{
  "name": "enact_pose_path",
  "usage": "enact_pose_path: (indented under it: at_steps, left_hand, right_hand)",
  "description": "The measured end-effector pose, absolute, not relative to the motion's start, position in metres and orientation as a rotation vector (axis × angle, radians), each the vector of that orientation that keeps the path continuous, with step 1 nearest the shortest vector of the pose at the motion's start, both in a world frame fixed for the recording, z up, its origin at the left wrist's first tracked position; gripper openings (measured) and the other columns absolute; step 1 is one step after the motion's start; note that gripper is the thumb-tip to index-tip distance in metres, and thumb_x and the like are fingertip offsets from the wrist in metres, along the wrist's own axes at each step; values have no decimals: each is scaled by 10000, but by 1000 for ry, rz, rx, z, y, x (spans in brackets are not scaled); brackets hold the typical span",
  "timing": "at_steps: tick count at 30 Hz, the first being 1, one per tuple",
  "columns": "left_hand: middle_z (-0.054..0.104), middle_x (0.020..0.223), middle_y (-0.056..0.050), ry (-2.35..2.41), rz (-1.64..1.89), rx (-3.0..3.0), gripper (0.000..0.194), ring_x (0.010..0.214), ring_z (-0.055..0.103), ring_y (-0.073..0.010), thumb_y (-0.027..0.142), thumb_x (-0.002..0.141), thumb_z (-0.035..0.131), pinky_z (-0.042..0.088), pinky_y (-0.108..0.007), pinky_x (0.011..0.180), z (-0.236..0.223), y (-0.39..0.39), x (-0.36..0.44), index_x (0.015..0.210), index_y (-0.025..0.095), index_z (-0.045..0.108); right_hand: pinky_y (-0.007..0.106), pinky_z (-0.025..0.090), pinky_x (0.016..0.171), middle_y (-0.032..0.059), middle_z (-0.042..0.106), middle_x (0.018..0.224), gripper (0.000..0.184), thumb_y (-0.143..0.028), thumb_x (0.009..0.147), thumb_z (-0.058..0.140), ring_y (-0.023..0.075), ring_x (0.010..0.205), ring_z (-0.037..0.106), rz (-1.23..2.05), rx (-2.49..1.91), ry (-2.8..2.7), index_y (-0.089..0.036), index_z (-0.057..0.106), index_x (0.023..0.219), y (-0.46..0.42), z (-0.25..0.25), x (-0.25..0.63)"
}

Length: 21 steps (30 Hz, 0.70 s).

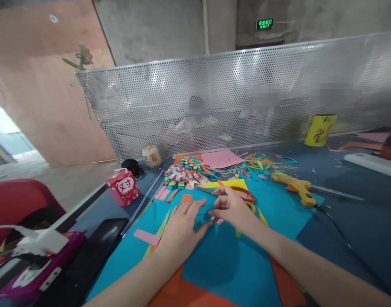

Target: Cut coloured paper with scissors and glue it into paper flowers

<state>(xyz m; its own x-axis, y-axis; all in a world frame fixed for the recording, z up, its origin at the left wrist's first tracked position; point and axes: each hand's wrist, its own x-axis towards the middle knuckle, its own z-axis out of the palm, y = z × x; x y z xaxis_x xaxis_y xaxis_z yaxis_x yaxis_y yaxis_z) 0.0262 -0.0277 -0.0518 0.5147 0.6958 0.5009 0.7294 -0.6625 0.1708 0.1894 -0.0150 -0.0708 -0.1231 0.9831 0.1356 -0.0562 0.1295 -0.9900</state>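
Note:
Above the blue paper sheet (227, 264), my left hand (184, 219) and my right hand (232, 207) meet at the fingertips. The right fingers are curled in a pinch on something small and dark. The left thumb reaches to the same spot, its fingers bent around it; what they hold blends into the blue and is too small to name. Just beyond the right hand lie red-handled scissors (251, 196), with a yellow loop (251, 207) beside them. A pink paper strip (146, 237) is left of my left hand.
Fringed paper pieces (187, 170) and cut scraps (253, 164) pile up behind. A yellow glue gun (294, 187) trails a cord at right. A pink box (123, 187), black phone-like slab (83, 264) and power strip (44, 268) stand left; a perforated metal screen (221, 102) closes the back.

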Motion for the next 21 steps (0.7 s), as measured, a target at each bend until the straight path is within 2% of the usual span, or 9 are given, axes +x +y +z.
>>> enact_pose_path:
  at_steps: [3,8,12,15,21]
  left_hand:
    - [635,976,-52,-1181,-915,-2681,277,924,567,-202,292,764,529,460,-353,802,-52,-28,26,1027,211,559]
    - [615,1034,-74,-1028,-1031,-2616,287,979,547,-206,227,771,519,460,-346,823,-52,-32,27,1055,191,545]
    - [654,936,-56,-966,-1037,-2664,237,872,596,-181,188,787,490,493,-320,762,-53,-26,25,1007,196,579]
    - [664,919,-58,-1007,-1107,-2703,221,845,612,-165,198,788,492,503,-286,754,-56,-20,22,977,193,606]
    - [664,956,-54,-1261,-1234,-2807,282,840,617,-172,223,740,552,515,-284,728,-54,-23,24,1017,189,593]
  right_hand:
    - [211,431,398,-117,512,539,496,-241,540,721,105,434,563,1228,-982,-1320,-210,365,884,-18,-69,190]
    - [224,432,413,-118,532,522,527,-263,531,734,113,419,565,1291,-965,-1282,-211,354,893,-18,-68,191]
    - [239,436,445,-85,583,584,534,-276,540,731,126,457,592,1327,-972,-1267,-207,359,917,-19,-65,192]
    - [237,437,471,-64,601,620,521,-270,551,722,123,498,601,1377,-991,-1315,-202,382,940,-22,-62,193]
    - [227,438,450,-86,540,577,412,-201,602,656,103,478,562,1288,-1002,-1380,-203,393,920,-21,-65,193]
